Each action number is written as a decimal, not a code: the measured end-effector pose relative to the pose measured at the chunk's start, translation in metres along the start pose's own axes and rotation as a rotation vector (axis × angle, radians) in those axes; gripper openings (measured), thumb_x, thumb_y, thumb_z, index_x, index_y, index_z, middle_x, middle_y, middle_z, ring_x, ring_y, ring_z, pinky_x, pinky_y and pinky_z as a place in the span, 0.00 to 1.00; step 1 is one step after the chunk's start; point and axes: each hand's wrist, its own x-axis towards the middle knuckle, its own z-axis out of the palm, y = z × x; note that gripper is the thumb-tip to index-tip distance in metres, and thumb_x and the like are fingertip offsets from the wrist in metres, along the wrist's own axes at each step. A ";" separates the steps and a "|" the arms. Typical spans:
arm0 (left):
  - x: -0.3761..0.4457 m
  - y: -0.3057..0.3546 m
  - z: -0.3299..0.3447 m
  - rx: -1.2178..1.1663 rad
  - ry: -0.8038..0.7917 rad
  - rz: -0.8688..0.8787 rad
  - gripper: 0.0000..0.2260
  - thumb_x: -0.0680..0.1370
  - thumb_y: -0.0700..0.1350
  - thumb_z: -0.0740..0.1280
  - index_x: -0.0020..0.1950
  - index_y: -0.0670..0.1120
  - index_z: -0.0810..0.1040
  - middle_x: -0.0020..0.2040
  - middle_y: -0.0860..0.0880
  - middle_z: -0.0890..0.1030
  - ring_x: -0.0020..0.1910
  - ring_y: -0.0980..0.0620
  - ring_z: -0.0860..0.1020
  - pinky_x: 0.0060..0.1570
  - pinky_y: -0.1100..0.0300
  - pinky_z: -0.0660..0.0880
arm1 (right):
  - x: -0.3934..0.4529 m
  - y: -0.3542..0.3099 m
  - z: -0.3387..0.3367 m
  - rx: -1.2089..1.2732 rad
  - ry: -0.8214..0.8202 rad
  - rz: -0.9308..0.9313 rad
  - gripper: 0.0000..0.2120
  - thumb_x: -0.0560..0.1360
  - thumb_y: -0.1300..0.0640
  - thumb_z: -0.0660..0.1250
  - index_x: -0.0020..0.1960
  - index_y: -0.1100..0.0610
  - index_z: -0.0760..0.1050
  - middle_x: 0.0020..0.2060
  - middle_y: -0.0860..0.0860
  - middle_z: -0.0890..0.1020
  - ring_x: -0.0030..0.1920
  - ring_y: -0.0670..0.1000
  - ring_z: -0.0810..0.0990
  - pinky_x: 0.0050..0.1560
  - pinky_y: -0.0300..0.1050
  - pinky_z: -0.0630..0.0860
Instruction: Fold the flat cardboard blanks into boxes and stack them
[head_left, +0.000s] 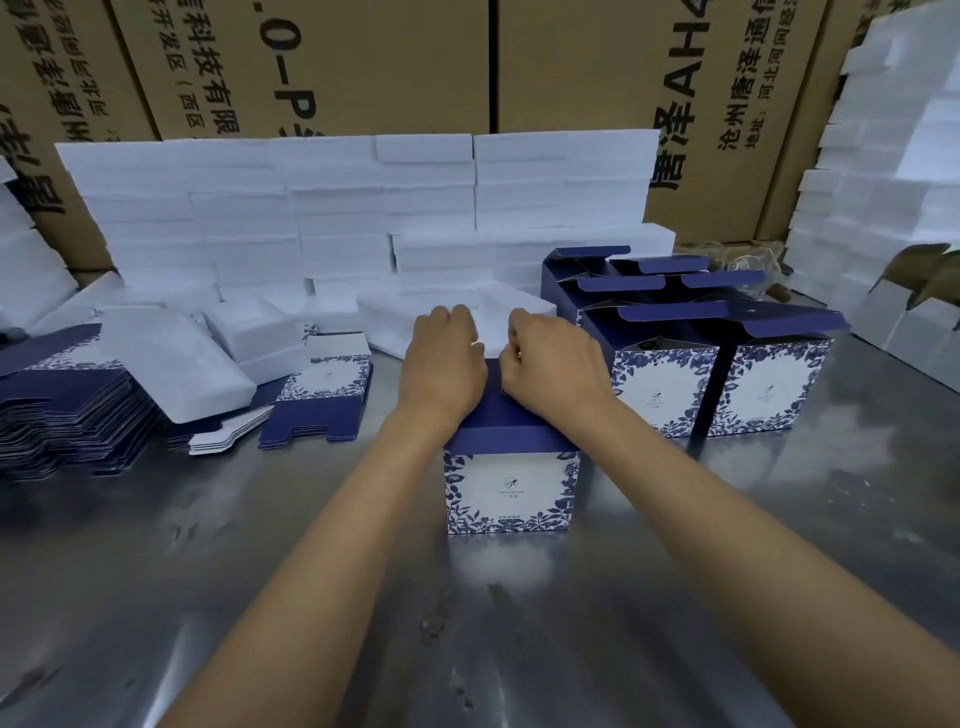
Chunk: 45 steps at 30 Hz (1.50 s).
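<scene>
- Two hands lay on top of one box (511, 488) that stood upright near the middle of the metal table (260, 597).
- Left hand (444, 358) rested on the box's dark blue top flap, fingers curled down over the far edge; what they gripped there was hidden.
- Right hand (550, 361) sat just beside it on the same flap, fingers bent and pinching at the far edge.
- Folded boxes (722, 379) with their lids up stood in a group to the right, near the hands.
- Flat blanks (67, 410) lay stacked at the left; a smaller pile (322, 400) lay between that stack and the box.
- White foam blocks (363, 208) were piled along the back, with brown cartons (395, 62) behind them.
</scene>
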 end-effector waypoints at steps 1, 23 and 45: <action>-0.001 0.002 -0.002 0.017 0.004 0.053 0.06 0.82 0.41 0.61 0.57 0.41 0.72 0.58 0.44 0.74 0.60 0.44 0.69 0.52 0.51 0.70 | -0.002 0.000 -0.001 -0.015 0.022 -0.019 0.06 0.80 0.56 0.59 0.46 0.56 0.65 0.39 0.51 0.72 0.39 0.55 0.68 0.36 0.47 0.61; -0.096 -0.029 0.006 -0.847 -0.050 0.117 0.12 0.75 0.39 0.73 0.57 0.49 0.83 0.65 0.57 0.78 0.74 0.64 0.65 0.65 0.74 0.62 | -0.088 0.042 0.007 1.018 -0.077 0.019 0.17 0.73 0.62 0.77 0.55 0.43 0.84 0.67 0.41 0.78 0.77 0.41 0.62 0.77 0.41 0.59; -0.058 -0.004 -0.011 -0.786 0.187 0.009 0.14 0.80 0.39 0.67 0.60 0.57 0.81 0.53 0.53 0.84 0.42 0.64 0.80 0.42 0.75 0.73 | -0.042 0.028 -0.016 0.797 0.229 0.250 0.20 0.78 0.55 0.72 0.69 0.48 0.78 0.41 0.45 0.85 0.37 0.43 0.80 0.47 0.41 0.80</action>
